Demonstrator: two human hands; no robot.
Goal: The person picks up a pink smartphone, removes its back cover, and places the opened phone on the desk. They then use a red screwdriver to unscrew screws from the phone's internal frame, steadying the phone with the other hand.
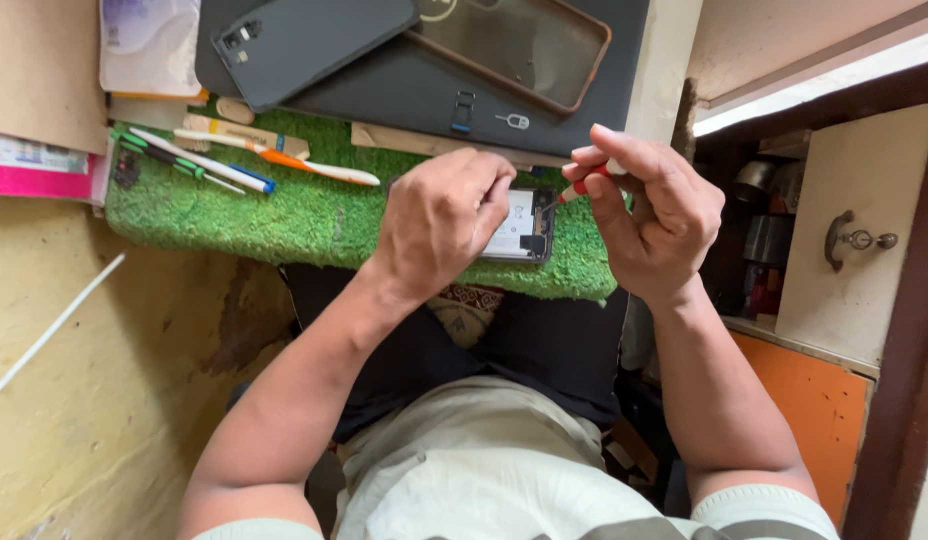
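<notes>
Now my left hand [439, 215] holds the opened phone [519, 225] on the green mat [284, 215], my right hand [654, 215] grips a small screwdriver [582, 187]; its back is off, inside work remains.

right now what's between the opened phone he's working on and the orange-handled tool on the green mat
In the head view, only bare green mat lies between the opened phone and the orange-handled tool; the left hand covers the phone's near side.
</notes>
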